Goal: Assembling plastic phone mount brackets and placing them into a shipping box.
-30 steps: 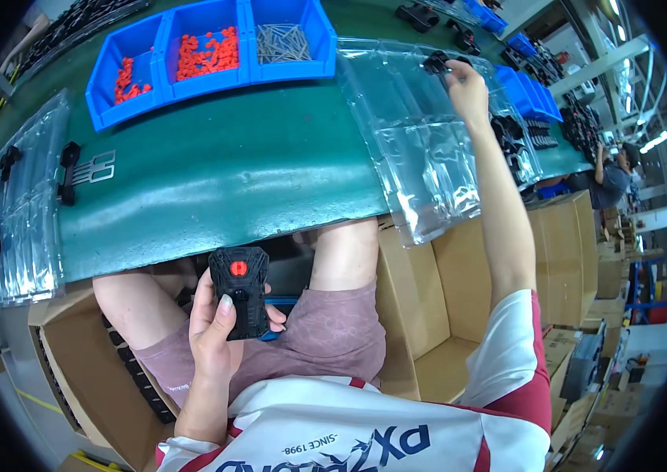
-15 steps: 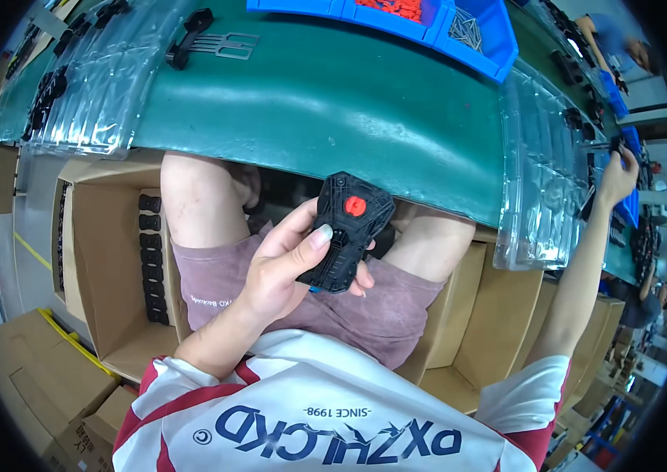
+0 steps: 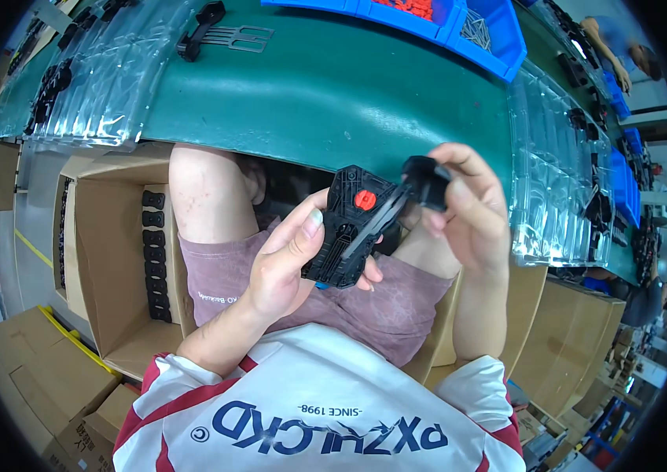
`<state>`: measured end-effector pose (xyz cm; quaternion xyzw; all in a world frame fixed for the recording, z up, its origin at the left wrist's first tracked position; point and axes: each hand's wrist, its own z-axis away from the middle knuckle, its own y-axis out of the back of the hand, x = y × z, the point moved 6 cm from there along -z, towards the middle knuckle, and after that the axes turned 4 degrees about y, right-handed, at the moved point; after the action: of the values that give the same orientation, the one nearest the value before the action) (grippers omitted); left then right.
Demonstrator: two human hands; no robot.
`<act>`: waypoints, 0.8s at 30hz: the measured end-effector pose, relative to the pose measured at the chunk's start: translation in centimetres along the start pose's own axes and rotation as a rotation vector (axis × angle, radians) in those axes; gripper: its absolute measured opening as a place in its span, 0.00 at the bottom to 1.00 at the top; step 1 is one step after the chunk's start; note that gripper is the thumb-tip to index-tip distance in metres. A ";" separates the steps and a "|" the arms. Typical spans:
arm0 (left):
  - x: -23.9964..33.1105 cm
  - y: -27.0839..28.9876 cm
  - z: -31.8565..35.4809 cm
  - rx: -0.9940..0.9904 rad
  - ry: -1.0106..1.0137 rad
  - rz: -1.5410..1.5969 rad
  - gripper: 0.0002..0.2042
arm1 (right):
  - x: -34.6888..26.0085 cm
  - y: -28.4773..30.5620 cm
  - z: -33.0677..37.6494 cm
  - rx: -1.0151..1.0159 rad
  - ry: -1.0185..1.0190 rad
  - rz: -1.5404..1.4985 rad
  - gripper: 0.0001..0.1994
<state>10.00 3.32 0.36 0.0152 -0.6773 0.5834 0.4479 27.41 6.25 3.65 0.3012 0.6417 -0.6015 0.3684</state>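
In my left hand is a black plastic housing, held over my lap with thumb and fingers round its edges. A round red piece is set in the housing's upper part, and a long slot runs below it. My right hand pinches a black-ended part with flat metal prongs, blurred by motion. Its prongs slant down across the housing's right side; whether they touch it I cannot tell. A similar pronged metal part with a black end lies on the green table at the far left.
A blue bin at the table's far edge holds red pieces and metal pins. Clear plastic trays flank the green table. Cardboard boxes stand beside my legs, one with a row of black parts.
My right hand has come back from the tray area at the right, bringing the pronged part to the housing. My left hand still holds the housing in nearly the same place.
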 end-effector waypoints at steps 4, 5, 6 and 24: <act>0.5 0.3 0.3 0.052 -0.024 -0.088 0.28 | 1.5 -1.2 0.0 -0.015 0.005 0.115 0.20; 0.6 0.4 0.4 0.059 -0.029 -0.085 0.28 | 1.8 -1.4 -0.1 -0.021 -0.002 0.115 0.20; 0.8 0.6 0.5 0.067 -0.031 -0.094 0.29 | 2.0 -1.5 -0.2 -0.023 -0.016 0.100 0.22; 4.6 2.0 3.3 0.332 -0.022 -0.420 0.13 | 1.5 -7.8 0.0 -0.062 0.039 0.191 0.36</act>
<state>4.25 3.65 1.96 0.2351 -0.5593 0.5805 0.5431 20.12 5.40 6.67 0.3612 0.6352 -0.5376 0.4208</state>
